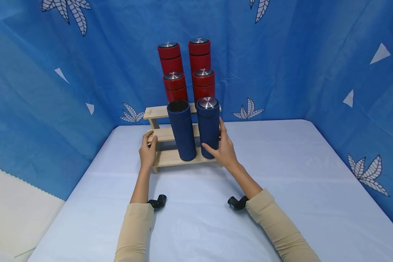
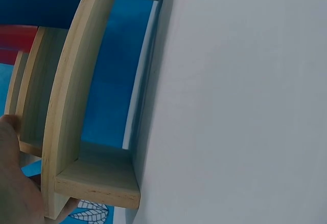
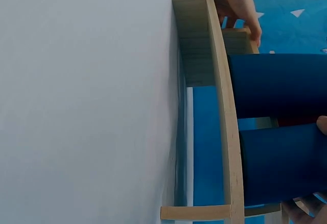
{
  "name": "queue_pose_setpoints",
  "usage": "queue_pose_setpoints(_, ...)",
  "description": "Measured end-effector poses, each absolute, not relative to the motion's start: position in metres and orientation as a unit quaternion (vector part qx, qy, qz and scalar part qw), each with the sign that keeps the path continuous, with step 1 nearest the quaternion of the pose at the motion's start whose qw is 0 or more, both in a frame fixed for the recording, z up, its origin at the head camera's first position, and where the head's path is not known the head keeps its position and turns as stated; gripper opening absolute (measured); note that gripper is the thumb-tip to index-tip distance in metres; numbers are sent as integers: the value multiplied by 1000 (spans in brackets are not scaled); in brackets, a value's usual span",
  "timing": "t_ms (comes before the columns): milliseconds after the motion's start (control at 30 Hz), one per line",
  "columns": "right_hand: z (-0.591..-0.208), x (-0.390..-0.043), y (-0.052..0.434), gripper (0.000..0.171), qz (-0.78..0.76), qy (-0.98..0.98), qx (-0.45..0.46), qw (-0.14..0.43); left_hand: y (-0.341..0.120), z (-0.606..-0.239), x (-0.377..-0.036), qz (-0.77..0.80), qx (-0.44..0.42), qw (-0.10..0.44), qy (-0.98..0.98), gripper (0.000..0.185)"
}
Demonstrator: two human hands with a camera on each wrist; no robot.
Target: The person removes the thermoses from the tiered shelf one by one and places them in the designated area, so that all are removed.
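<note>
Three-step wooden rack (image 1: 163, 159) — left hand (image 1: 147, 153) gripping its left end; right hand (image 1: 226, 151), thumb and fingers, curled round the silver-lidded navy flask (image 1: 208, 127) on its lowest step, right side. Seemingly seating that flask — next calls for easing fingers off.

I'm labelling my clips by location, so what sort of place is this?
Probably a makeshift recording booth, though no wider room shows: a leaf-printed blue curtain hangs behind and beside a white table, and there are small black wrist cameras.
</note>
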State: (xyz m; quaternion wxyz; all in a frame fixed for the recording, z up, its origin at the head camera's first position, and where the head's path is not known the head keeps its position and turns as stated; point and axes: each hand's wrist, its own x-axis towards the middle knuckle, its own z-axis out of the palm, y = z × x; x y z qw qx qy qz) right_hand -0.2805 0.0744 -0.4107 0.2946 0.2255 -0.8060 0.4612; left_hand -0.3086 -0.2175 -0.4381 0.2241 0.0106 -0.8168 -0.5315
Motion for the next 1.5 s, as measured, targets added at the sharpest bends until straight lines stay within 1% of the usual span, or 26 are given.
queue_pose_setpoints(800, -409, -281, 76, 102, 459, -804, 230, 299, -217, -437, -308, -530, 12, 230, -816, 47)
queue_pose_setpoints(1233, -409, -279, 80, 105, 456, -805, 227, 303, -219, -437, -309, -530, 13, 230, -816, 48)
queue_pose_setpoints(1333, -407, -278, 85, 104, 447, -804, 230, 318, -219, -438, -309, -529, 14, 228, -817, 48)
queue_pose_setpoints(1500, -399, -278, 100, 101, 429, -792, 230, 368, -218, -438, -309, -531, 12, 229, -816, 46)
